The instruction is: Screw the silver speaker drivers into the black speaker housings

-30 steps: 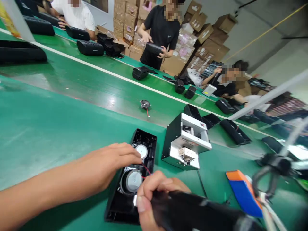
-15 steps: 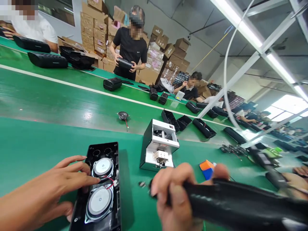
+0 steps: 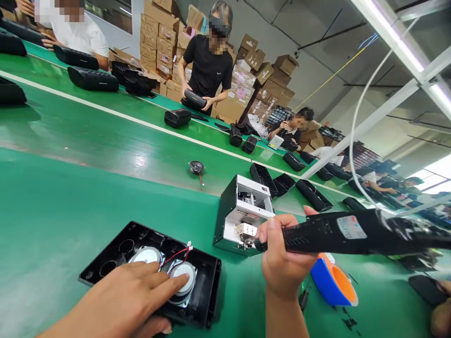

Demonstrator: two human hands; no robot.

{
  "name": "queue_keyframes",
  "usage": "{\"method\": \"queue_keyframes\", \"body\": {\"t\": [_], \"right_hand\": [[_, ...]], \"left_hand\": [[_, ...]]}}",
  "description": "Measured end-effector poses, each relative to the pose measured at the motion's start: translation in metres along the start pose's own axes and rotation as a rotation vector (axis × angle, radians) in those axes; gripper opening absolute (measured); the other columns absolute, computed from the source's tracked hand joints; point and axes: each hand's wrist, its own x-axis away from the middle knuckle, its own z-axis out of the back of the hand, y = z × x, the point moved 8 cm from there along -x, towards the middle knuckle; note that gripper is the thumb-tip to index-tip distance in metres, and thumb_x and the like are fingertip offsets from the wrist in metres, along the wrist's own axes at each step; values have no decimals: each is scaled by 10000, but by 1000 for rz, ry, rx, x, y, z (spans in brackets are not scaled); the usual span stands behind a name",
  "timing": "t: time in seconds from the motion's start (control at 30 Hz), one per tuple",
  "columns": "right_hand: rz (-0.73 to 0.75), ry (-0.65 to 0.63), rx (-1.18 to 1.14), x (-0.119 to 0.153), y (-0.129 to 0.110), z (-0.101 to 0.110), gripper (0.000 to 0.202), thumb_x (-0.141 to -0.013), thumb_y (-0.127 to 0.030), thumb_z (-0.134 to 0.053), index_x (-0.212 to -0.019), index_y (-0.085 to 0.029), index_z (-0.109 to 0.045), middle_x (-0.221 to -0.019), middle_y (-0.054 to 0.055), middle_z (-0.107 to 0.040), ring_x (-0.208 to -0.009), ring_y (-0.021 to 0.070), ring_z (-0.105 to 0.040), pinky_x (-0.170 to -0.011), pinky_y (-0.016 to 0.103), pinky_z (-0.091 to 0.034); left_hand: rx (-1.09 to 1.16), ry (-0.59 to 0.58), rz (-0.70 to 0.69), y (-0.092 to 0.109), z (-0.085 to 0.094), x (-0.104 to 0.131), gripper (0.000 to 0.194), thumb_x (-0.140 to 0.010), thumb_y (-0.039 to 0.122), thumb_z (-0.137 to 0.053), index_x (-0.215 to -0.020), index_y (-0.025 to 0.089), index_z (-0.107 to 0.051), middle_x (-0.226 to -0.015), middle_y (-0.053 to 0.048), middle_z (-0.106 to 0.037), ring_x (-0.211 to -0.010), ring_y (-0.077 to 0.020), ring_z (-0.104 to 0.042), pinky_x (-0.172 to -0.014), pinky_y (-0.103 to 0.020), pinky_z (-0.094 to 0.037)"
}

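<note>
Green matting covers the long workbench [image 3: 63, 206], with a white stripe running along it farther back; nearest the camera the left hand [image 3: 123, 300] lies flat, fingers stretched out and holding nothing, pressing on the two round speakers [image 3: 183, 274] set in an open black case [image 3: 207, 281]; red wires with a white plug rise between the speakers; to the right the right hand [image 3: 282, 258] is closed around a black electric screwdriver [image 3: 338, 231], whose tip sits at the front of a small white and black screw feeder box [image 3: 243, 213]; just right of that hand a blue and orange roll [image 3: 333, 284] rests on the mat; beyond the box a loose little speaker [image 3: 196, 166] with a red wire lies alone; black case halves [image 3: 312, 195] line up past it; across the bench a person in a black shirt [image 3: 207, 65] holds a black speaker in front of stacked cardboard boxes [image 3: 158, 33].
</note>
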Motion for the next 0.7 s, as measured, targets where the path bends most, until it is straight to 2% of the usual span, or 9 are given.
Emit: {"method": "queue_keyframes", "body": {"t": [0.1, 0.2, 0.3, 0.37, 0.47, 0.57, 0.7], "right_hand": [[-85, -27, -26, 1, -1, -1, 552, -1046, -199, -860, -1486, -307, -544, -750, -108, -620, -528, 148, -564, -535, 276, -545], [-126, -73, -56, 8, -6, -7, 496, -1007, -291, -914, -1393, -323, -603, -757, -89, -592, -508, 168, -558, -498, 321, -542], [-155, -181, -86, 19, -11, -25, 450, -943, -394, -969, -1230, -314, -631, -777, -65, -582, -562, 204, -611, -534, 375, -581], [-181, -266, -120, 28, -13, -39, 446, -920, -425, -985, -1152, -309, -622, -780, -59, -574, -600, 215, -634, -566, 388, -601], [-220, -360, -170, 47, -15, -50, 436, -927, -444, -987, -1071, -302, -601, -756, -64, -552, -610, 214, -630, -591, 384, -606], [-244, -433, -217, 71, -16, -45, 398, -991, -433, -947, -1012, -294, -574, -707, -77, -524, -567, 194, -590, -574, 350, -573], [-228, -534, -307, 99, -20, -34, 293, -1214, -340, -617, -946, -282, -512, -632, -85, -510, -482, 148, -519, -518, 274, -487]], "left_hand": [[-76, -32, 3, 7, -4, -4, 872, -730, 154, -868, -1558, 330, -657, -1075, 8, -878, -886, -321, -772, -788, -465, -520], [-94, -64, 7, 11, -4, -5, 740, -845, 285, -937, -1541, 287, -685, -1118, -20, -874, -932, -326, -772, -874, -505, -519], [-106, -89, 2, 14, 0, -6, 644, -972, 523, -944, -1512, 258, -713, -1130, -30, -867, -1040, -338, -770, -1015, -543, -479], [-128, -76, -16, 16, 4, -8, 691, -970, 604, -948, -1498, 220, -723, -1105, -43, -860, -1044, -346, -759, -994, -535, -463], [-161, -41, -74, 19, 7, -11, 743, -910, 593, -1011, -1465, 184, -736, -1044, -27, -849, -981, -315, -742, -925, -492, -455], [-187, 6, -125, 22, 11, -10, 753, -868, 572, -1057, -1425, 170, -748, -990, 1, -836, -934, -276, -722, -911, -454, -446], [-220, 29, -152, 25, 14, -11, 758, -830, 563, -1085, -1372, 142, -765, -931, -6, -820, -896, -268, -697, -879, -445, -422]]}}
